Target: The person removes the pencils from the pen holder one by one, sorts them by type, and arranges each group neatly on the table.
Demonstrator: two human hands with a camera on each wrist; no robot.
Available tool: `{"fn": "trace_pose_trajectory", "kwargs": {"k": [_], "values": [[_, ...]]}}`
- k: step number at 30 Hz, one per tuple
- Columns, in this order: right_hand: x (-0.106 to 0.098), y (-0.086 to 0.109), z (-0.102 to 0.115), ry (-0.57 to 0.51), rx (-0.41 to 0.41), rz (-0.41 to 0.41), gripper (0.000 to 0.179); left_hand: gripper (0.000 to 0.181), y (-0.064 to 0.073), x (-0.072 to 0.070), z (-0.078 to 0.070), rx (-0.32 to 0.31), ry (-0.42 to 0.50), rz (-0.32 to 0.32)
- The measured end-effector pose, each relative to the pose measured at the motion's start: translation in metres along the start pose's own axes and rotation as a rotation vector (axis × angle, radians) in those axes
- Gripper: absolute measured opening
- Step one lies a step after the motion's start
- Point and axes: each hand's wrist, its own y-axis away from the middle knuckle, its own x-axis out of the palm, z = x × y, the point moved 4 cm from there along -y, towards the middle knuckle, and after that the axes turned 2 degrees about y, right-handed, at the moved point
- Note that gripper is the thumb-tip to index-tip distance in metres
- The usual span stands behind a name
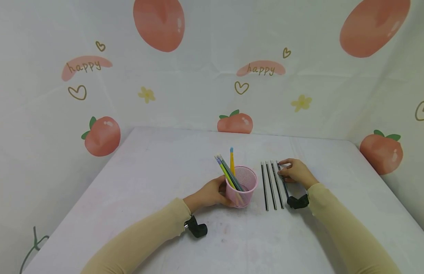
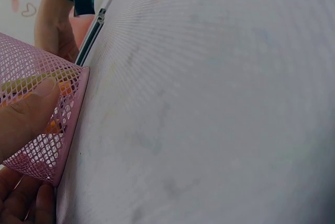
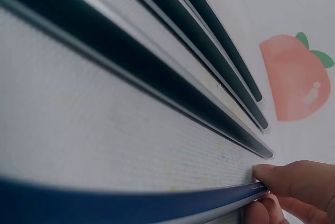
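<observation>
A pink mesh pencil cup [image 1: 241,198] stands upright on the table, with several pencils [image 1: 232,161] leaning in it, among them yellow, green and grey ones. My left hand [image 1: 210,193] grips the cup from its left side, and in the left wrist view its thumb [image 2: 31,111] presses on the mesh. To the right of the cup, slim dark pencils [image 1: 270,186] lie side by side, pointing away from me. My right hand [image 1: 297,173] pinches the far end of the rightmost dark pencil [image 3: 209,199] between thumb and fingers; this one looks blue in the right wrist view.
The white-covered table [image 1: 157,163] meets a printed backdrop [image 1: 198,83] along its far edge. A black wrist camera [image 1: 297,201] sits close to the near end of the rightmost pencil. Beside the table's left edge is a thin green cord [image 1: 36,243].
</observation>
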Motion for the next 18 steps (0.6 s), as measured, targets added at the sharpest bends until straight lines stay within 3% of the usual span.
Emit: {"fn": "trace_pose_trajectory", "kwargs": {"k": [18], "values": [[-0.0002,-0.0015,-0.001,-0.015,0.019,-0.001,0.058,0.078,0.0012,0.0003,-0.0023,-0.018,0.021,0.002]]}}
